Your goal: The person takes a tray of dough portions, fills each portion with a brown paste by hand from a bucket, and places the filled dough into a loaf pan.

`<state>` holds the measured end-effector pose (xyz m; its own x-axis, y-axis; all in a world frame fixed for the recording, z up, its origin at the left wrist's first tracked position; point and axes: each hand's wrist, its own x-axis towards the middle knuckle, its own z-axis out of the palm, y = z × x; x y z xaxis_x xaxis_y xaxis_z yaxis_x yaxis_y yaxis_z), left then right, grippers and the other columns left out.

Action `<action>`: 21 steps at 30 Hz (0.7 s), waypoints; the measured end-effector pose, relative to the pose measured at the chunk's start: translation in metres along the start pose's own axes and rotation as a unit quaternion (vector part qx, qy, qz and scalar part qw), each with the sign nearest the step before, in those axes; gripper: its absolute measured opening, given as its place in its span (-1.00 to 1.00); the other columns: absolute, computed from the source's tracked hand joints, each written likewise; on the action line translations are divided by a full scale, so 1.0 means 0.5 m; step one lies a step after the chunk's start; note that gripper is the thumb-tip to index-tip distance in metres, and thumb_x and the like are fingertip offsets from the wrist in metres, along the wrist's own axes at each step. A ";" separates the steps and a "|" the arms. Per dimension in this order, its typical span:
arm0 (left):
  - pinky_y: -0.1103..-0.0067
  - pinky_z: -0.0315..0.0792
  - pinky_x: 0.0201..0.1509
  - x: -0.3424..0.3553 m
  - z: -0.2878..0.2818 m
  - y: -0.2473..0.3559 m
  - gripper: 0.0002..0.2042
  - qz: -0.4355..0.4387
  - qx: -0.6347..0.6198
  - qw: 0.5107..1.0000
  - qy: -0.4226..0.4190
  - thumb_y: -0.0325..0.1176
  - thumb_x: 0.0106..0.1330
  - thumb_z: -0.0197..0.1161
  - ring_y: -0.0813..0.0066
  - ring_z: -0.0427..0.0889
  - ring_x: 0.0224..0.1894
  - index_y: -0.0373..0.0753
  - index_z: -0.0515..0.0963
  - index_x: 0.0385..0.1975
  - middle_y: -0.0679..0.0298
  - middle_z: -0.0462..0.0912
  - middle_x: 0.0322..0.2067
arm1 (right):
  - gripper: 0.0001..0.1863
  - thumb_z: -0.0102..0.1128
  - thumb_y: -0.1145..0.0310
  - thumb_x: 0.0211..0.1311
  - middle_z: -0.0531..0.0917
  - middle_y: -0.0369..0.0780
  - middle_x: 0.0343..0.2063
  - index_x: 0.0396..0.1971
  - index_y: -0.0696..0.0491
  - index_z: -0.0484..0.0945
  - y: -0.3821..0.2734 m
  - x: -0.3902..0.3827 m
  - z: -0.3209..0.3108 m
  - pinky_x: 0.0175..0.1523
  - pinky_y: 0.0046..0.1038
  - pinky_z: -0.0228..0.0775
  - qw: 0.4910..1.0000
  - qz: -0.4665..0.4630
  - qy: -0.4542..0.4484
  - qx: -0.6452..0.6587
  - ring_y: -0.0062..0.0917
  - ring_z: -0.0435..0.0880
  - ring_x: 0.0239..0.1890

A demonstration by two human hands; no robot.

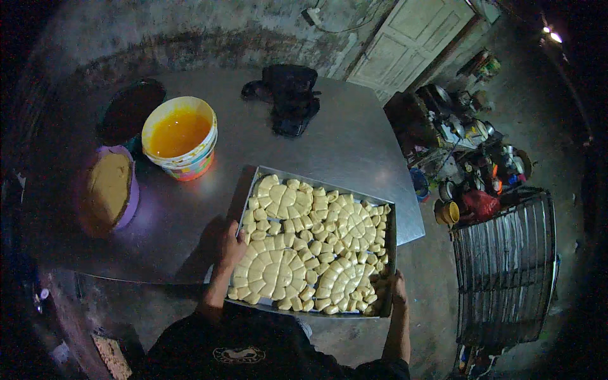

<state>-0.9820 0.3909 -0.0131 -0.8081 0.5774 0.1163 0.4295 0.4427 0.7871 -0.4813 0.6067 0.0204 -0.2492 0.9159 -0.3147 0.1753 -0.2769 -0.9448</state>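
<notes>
The person's black shirt [253, 339] lies nearest, just below the metal tray [391, 240]. The left hand [235, 246] and right hand [399, 288] are clamped on the tray's opposite sides, likely to keep its 4 segmented dough rounds [267, 272] level. Left of the tray, the bucket of orange liquid [196, 163] and purple tub [132, 196] crowd the steel table [354, 152]; a black bundle [291, 95] lies beyond it.

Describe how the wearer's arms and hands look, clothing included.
The left hand and right hand are bare, with no gloves showing. The forearms are uncovered near the wrists, running into dark, near-black sleeves. The shirt is equally dark, with a pale oval print. No cables show on the arms.
</notes>
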 end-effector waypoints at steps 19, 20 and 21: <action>0.29 0.45 -0.01 -0.035 0.005 -0.136 -0.58 -0.024 0.119 0.989 0.085 -0.26 0.25 0.33 0.18 0.55 -0.18 -0.31 0.44 0.03 0.01 0.58 -0.20 | -0.51 -0.01 0.06 0.43 0.64 -0.11 -0.04 0.03 0.20 0.54 -0.158 0.130 -0.107 0.21 -0.34 0.30 0.910 -0.089 -0.252 -0.317 -0.43 0.54 0.08; 0.30 0.44 -0.01 -0.026 0.012 -0.119 -0.57 -0.009 0.129 0.988 0.082 -0.26 0.22 0.35 0.18 0.55 -0.17 -0.31 0.44 0.03 0.02 0.57 -0.19 | -0.56 -0.01 0.12 0.44 0.66 -0.12 -0.07 0.04 0.18 0.53 -0.104 0.207 -0.128 0.16 -0.36 0.34 0.917 -0.130 -0.225 -0.302 -0.45 0.56 0.05; 0.30 0.44 0.00 -0.029 0.015 -0.118 -0.56 -0.002 0.126 0.988 0.087 -0.27 0.20 0.37 0.18 0.55 -0.16 -0.30 0.44 0.02 0.02 0.57 -0.19 | -0.61 -0.01 0.18 0.46 0.67 -0.13 -0.11 0.05 0.17 0.52 -0.064 0.284 -0.140 0.11 -0.38 0.39 0.916 -0.181 -0.202 -0.297 -0.46 0.58 0.01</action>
<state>-0.9924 0.3616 -0.0660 -0.8576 0.4583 0.2334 0.4953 0.6135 0.6151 -0.4558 0.7661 0.0123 -0.7036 0.7016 -0.1127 0.4693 0.3396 -0.8151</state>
